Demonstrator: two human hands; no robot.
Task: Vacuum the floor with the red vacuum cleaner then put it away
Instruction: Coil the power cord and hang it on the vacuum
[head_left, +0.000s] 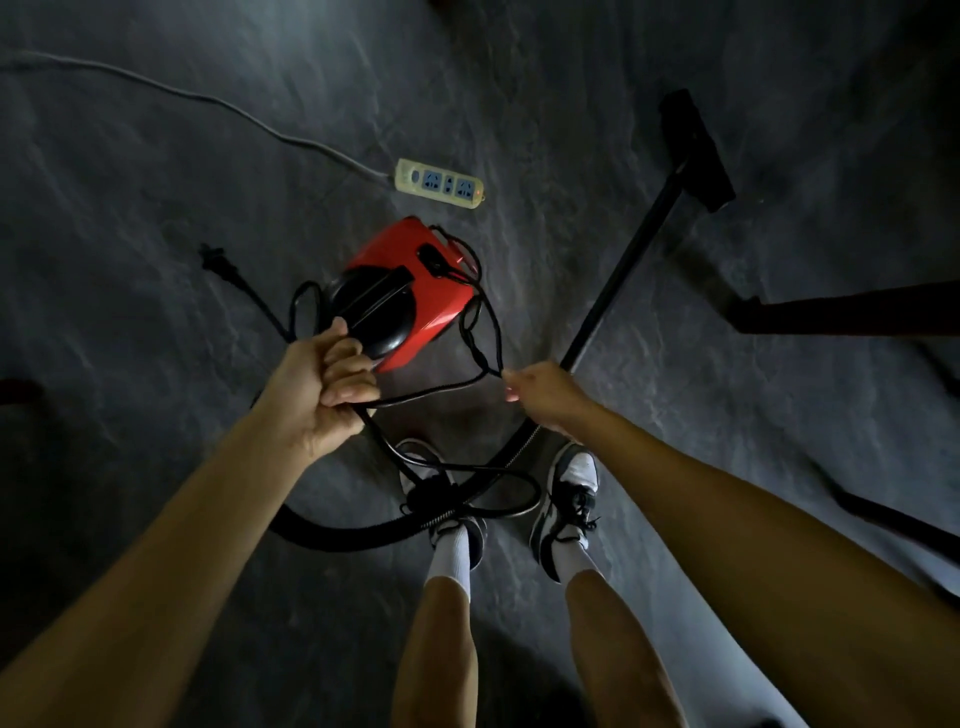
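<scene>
The red vacuum cleaner (415, 291) with a black top handle sits on the dark floor in front of my feet. Its black power cord (441, 387) runs in loops between my two hands. My left hand (322, 384) is closed around several cord loops beside the vacuum. My right hand (540, 389) pinches the cord where it comes off the vacuum's right side. The cord's plug (215, 257) lies unplugged on the floor to the left. The black wand (623, 270) leans up to the floor nozzle (696, 150). The ribbed hose (395, 530) curves around my shoes.
A pale power strip (440, 183) with blue sockets lies just beyond the vacuum, its grey cable (208, 98) running off to the upper left. Dark furniture legs (841, 312) stand at the right. Cord loops lie over my left shoe (447, 499).
</scene>
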